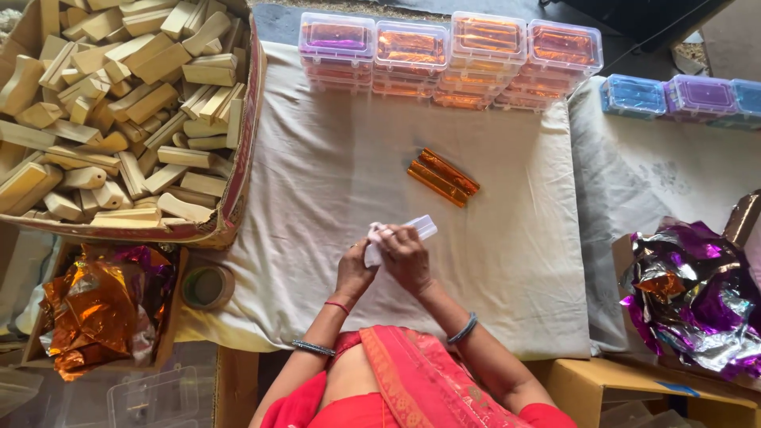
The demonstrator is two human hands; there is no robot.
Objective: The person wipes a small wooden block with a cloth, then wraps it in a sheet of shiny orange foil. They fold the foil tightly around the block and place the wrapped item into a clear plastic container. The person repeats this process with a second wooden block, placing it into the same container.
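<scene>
Small clear plastic case [400, 235]: gripped by curled fingers of left hand [354, 271] and right hand [406, 257], raised off cloth [333, 158] for two-handed handling.

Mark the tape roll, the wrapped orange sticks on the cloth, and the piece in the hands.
Tape roll [208, 286], head view: on its top rim.
Wrapped orange sticks [443, 177], head view: middle of the pair.
Pale piece [420, 228], head view: its exposed end beyond the right hand [406, 257].
</scene>
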